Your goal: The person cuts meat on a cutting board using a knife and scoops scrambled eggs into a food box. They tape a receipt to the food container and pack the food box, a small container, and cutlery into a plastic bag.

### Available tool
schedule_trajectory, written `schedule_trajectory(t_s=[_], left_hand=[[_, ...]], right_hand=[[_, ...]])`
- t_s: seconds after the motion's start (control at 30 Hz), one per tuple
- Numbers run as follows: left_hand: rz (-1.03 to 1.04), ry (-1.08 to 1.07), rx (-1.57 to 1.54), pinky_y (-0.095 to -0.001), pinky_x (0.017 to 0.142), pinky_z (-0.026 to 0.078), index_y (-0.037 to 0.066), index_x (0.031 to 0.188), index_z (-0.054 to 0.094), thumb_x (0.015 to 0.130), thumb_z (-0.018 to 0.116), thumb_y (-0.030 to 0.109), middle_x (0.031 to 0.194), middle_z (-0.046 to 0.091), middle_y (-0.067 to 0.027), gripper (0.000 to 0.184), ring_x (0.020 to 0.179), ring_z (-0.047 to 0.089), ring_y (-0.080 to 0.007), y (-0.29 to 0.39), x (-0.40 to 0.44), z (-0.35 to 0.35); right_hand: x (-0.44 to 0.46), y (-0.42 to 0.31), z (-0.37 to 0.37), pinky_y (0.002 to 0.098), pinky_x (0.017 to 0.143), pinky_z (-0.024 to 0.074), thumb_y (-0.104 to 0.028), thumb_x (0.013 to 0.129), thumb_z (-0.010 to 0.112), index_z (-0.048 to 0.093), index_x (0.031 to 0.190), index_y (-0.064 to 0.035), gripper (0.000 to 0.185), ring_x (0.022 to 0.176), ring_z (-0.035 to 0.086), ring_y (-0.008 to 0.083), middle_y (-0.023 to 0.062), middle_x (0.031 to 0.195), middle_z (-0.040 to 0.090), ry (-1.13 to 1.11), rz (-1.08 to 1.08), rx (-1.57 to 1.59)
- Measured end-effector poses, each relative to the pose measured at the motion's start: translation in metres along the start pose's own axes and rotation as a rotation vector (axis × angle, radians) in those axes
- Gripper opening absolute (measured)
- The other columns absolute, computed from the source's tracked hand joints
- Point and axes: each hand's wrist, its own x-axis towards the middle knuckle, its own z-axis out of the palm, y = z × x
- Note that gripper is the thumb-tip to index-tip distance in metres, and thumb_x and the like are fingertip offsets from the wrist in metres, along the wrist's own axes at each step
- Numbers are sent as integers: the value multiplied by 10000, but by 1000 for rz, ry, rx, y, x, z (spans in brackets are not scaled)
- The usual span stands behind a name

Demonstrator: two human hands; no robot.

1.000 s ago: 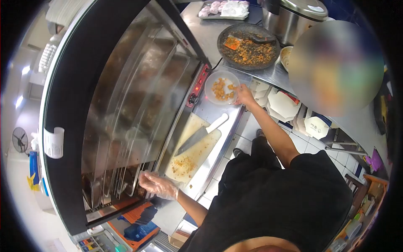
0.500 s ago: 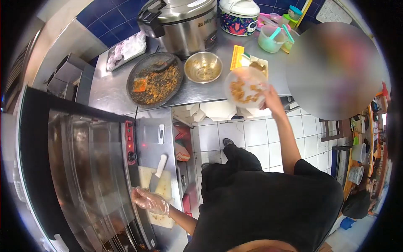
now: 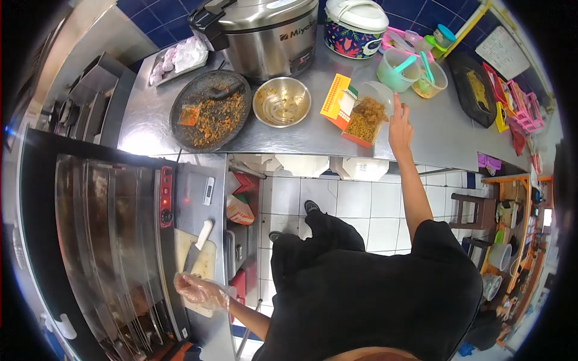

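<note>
A long steel counter (image 3: pixel 439 129) runs across a tiled kitchen, with a glass-fronted warming cabinet (image 3: pixel 90 222) standing at the left of a worker in a black T-shirt (image 3: pixel 373 295). A large rice cooker (image 3: pixel 265 45) sits at the back of the counter; in front of it lies a dark round pan (image 3: pixel 188 90) strewn with orange-brown crumbs. Beside the cabinet, a pale cutting board (image 3: pixel 208 256) carries a white-handled knife (image 3: pixel 205 233). A steel bowl (image 3: pixel 260 109) rests just beside the pan, between it and an open food box (image 3: pixel 356 139) near the counter's front edge. Over the box, a clear plastic bowl (image 3: pixel 376 91) is tipped toward its contents. The bare right hand (image 3: pixel 401 127) is closed on the bowl's rim, index finger extended. The left hand (image 3: pixel 201 291), in a clear glove, hovers over the cutting board's near end, half open with fingers curled, nothing visible in its grasp. Brown diced pieces (image 3: pixel 368 110) lie heaped atop the noodles (image 3: pixel 363 128) in the box.
</note>
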Motion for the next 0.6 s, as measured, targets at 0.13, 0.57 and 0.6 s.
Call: schedule_trajectory(t_s=[0.13,0.57,0.6], left_hand=[[-137,135,-17,-292,857,508,-8,1170,621,1058,585,268,937,627,-115,301,867,586,-192,-44,35,-35],[163,558,136,-383,919,529,-30,1248,607,945,747,285,1159,658,-193,459,1049,648,-275,-50,200,-120],[138,538,71,-382,922,521,-20,1215,604,941,748,280,1145,637,-181,431,1038,634,-266,-64,209,-123]], right_hand=[[9,-1,-1,453,586,574,-72,913,586,318,1590,-328,772,703,704,323,150,1375,548,153,-126,-144],[-121,-215,-32,290,556,578,-136,997,477,336,1558,-85,581,711,701,202,181,1318,576,-683,72,1247],[-165,-277,-67,268,488,553,-144,1002,477,351,1549,-107,563,621,681,173,168,1289,586,-706,107,1350]])
